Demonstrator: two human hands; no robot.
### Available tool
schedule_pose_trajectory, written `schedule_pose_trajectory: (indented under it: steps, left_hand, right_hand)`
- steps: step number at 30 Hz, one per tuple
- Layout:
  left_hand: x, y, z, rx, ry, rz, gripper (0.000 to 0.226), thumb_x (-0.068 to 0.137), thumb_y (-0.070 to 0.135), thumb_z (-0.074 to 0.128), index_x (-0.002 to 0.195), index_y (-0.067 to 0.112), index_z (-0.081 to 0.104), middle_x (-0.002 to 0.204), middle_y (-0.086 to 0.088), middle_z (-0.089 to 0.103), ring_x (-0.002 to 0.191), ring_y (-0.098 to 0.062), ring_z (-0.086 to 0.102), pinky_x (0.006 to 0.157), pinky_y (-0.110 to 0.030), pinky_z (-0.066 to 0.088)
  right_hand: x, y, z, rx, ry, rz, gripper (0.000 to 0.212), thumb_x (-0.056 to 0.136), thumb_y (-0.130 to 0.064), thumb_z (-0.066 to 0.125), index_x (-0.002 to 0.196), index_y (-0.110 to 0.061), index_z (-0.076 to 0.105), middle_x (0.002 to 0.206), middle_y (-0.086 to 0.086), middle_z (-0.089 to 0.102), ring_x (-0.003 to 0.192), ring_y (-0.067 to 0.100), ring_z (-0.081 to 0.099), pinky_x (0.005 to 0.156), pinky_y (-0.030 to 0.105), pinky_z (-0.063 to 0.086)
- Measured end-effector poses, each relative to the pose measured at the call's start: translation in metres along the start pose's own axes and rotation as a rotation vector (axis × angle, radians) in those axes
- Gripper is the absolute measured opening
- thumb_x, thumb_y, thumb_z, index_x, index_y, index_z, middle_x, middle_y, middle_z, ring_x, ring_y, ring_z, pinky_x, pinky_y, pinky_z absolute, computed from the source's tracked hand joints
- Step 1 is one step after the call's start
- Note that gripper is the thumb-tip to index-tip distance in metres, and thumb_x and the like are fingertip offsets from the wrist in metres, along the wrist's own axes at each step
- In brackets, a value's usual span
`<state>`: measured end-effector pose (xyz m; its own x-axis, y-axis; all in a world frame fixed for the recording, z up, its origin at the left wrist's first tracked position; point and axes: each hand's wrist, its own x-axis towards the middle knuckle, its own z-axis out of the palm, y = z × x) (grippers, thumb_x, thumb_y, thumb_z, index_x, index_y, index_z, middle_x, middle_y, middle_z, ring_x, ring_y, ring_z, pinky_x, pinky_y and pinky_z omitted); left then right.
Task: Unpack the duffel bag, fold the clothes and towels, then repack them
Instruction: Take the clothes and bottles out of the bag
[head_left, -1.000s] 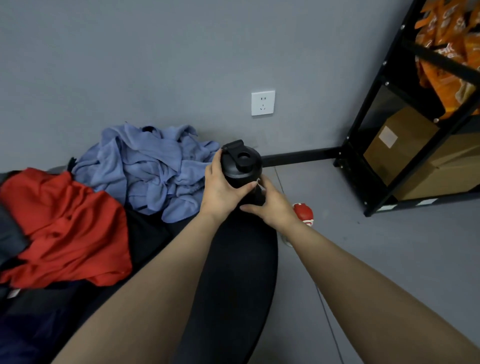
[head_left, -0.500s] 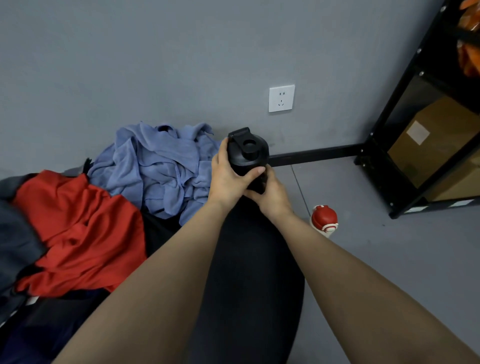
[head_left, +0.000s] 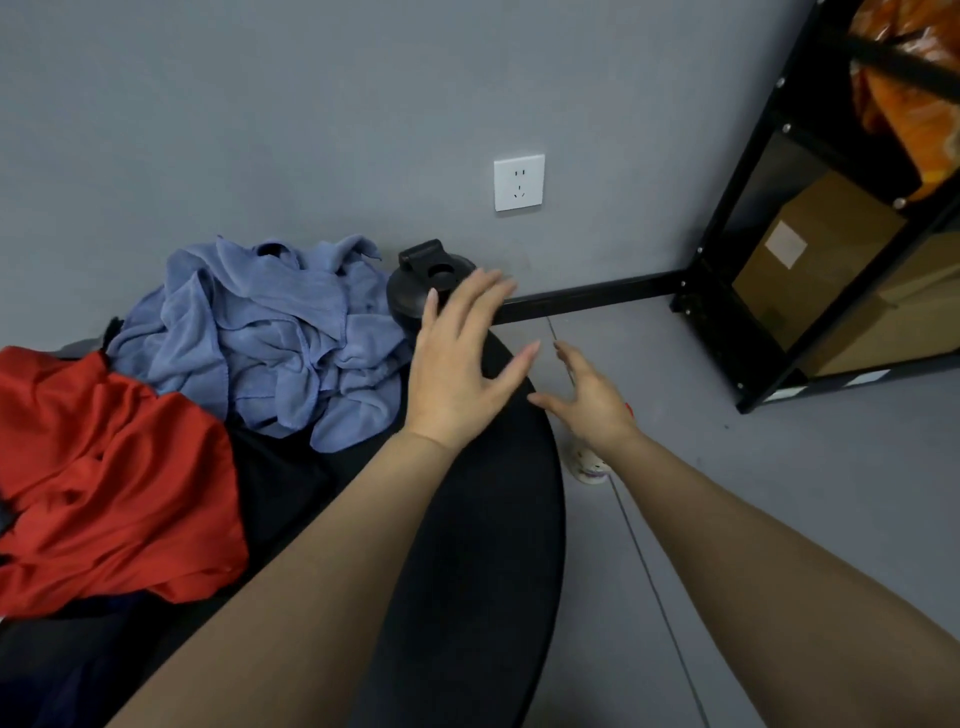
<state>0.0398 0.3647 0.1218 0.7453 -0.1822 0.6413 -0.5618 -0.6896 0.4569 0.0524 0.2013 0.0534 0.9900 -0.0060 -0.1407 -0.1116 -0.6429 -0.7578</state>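
A black shaker bottle (head_left: 415, 283) stands upright at the far end of a round black table (head_left: 483, 545), right by the wall. My left hand (head_left: 457, 364) hovers just in front of it with fingers spread, holding nothing. My right hand (head_left: 587, 397) is open too, a little lower and to the right, over the table's edge. A crumpled blue towel (head_left: 270, 332) lies left of the bottle. A red garment (head_left: 104, 483) is spread at the left, over dark clothes (head_left: 280, 488).
A white cup with a red top (head_left: 589, 465) sits on the grey floor beside the table, partly behind my right wrist. A black metal shelf (head_left: 748, 249) with cardboard boxes (head_left: 810, 260) stands at the right. A white wall socket (head_left: 518, 182) is on the grey wall.
Both hands held the black bottle earlier; they have let go and drawn back with fingers spread. The bottle now stands on the table by the wall.
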Motion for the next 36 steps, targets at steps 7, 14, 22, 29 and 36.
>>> schedule_pose_trajectory:
  steps: [7, 14, 22, 29, 36]
  left_hand:
    - [-0.024, 0.012, 0.058, 0.163, -0.263, 0.131, 0.05, 0.09, 0.043, 0.044, 0.13, 0.015, 0.054, 0.137, -0.004, 0.052, 0.134, -0.019, 0.04, 0.113, -0.039, 0.023]
    - [-0.028, 0.017, 0.128, 0.151, -0.757, -0.023, 0.063, 0.092, 0.042, 0.054, 0.147, 0.025, 0.028, 0.153, 0.002, 0.027, 0.139, -0.02, 0.029, 0.116, -0.036, 0.02]
    - [-0.009, 0.004, 0.213, 0.248, -1.146, -0.233, 0.089, 0.086, 0.035, 0.066, 0.151, 0.029, 0.005, 0.158, -0.006, -0.002, 0.145, -0.029, 0.009, 0.115, -0.049, 0.024]
    - [-0.026, -0.014, 0.252, 0.241, -1.193, -0.294, 0.089, 0.087, 0.04, 0.064, 0.151, 0.025, 0.004, 0.158, -0.007, -0.001, 0.144, -0.031, 0.013, 0.114, -0.047, 0.026]
    - [-0.032, -0.012, 0.257, 0.178, -1.098, -0.297, 0.082, 0.085, 0.031, 0.067, 0.149, 0.02, 0.016, 0.154, -0.01, 0.011, 0.133, -0.032, 0.032, 0.108, -0.038, 0.035]
  right_hand:
    - [-0.008, 0.072, -0.032, -0.141, 0.037, 0.144, 0.082, 0.084, -0.036, 0.07, 0.149, -0.025, 0.022, 0.151, 0.003, 0.033, 0.134, 0.025, 0.038, 0.105, 0.04, 0.036]
    - [-0.006, 0.132, -0.034, -0.176, -0.007, 0.231, 0.091, 0.079, -0.037, 0.074, 0.151, -0.023, 0.019, 0.155, 0.002, 0.026, 0.141, 0.021, 0.029, 0.112, 0.038, 0.031]
    - [0.019, 0.18, -0.007, -0.125, -0.137, 0.278, 0.1, 0.071, -0.035, 0.081, 0.149, -0.023, 0.02, 0.15, 0.003, 0.033, 0.134, 0.024, 0.038, 0.106, 0.038, 0.035]
    - [0.029, 0.196, 0.034, 0.082, 0.023, 0.281, 0.1, 0.068, -0.035, 0.084, 0.147, -0.025, 0.023, 0.144, 0.001, 0.041, 0.126, 0.025, 0.047, 0.1, 0.039, 0.043]
    - [0.039, 0.194, 0.041, 0.282, 0.11, 0.31, 0.077, 0.074, -0.02, 0.077, 0.139, -0.025, 0.035, 0.129, 0.002, 0.054, 0.112, 0.024, 0.055, 0.085, 0.032, 0.047]
